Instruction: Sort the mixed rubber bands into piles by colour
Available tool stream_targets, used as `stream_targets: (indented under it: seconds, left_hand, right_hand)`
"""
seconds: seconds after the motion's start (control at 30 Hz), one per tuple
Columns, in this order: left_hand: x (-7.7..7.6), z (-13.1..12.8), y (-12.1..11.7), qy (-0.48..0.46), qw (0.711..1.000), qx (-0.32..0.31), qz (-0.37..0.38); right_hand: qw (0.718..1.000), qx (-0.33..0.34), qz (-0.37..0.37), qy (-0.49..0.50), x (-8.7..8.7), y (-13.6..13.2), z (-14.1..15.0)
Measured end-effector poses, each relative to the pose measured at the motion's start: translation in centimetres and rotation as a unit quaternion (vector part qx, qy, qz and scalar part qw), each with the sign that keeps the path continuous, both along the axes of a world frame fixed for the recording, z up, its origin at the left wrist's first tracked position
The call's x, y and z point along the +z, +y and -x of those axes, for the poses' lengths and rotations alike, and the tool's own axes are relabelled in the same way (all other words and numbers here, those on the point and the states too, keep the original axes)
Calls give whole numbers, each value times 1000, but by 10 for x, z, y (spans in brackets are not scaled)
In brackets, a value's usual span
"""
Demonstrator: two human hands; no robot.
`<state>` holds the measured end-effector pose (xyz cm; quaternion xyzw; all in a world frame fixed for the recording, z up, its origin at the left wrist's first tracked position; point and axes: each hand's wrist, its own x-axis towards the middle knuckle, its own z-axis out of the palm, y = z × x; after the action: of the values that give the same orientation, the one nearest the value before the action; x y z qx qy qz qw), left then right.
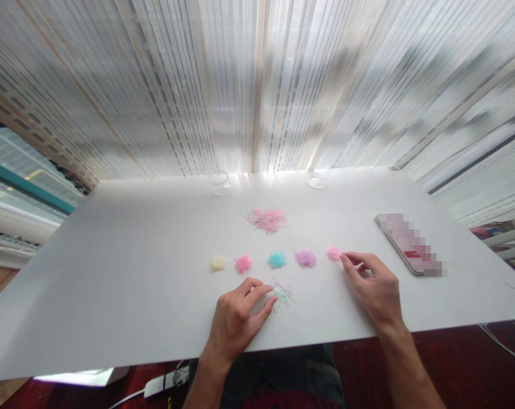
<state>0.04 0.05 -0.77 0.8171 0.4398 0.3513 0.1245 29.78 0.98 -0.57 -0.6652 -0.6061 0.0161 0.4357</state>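
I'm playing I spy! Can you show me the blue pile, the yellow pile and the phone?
Blue pile (pixel 277 259): head view, on the middle of the heap.
Yellow pile (pixel 218 263): head view, on the middle of the heap.
Phone (pixel 406 244): head view, on the middle of its blurred-out screen.

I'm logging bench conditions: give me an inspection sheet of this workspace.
Surface: white table
Job's things: row of yellow pile, rose pile, teal pile, purple pile, light pink pile; mixed pile behind; loose strands in front
Clutter: phone, right; clear dishes, back edge
Hands: left hand open beside loose strands; right hand at light pink pile, grip unclear
Cables: white cables below table, right; power strip, lower left
Surroundings: striped curtain behind; dark red floor
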Motion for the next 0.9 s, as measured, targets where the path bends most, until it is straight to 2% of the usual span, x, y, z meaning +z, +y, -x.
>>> stream_targets:
  seconds: [0.27, 0.5, 0.57, 0.73, 0.9]
  left_hand:
    - [0, 0, -1, 4, 1000, 6, 16]
    - [-1, -1, -1, 5, 1000, 4, 14]
    - [0, -1, -1, 5, 1000, 4, 14]
    - [0, 0, -1, 7, 1000, 4, 19]
    - [0, -1, -1, 7, 1000, 7, 23]
  right_hand:
    - [998, -51, 38, 19, -5, 2, 0]
    - [992, -101, 43, 56, -8, 0, -3]
    - [995, -83, 41, 44, -12, 2, -4]
    - [995, 38, 62, -67, -23, 14, -11]
    - [989, 97, 71, -90, -21, 20, -22]
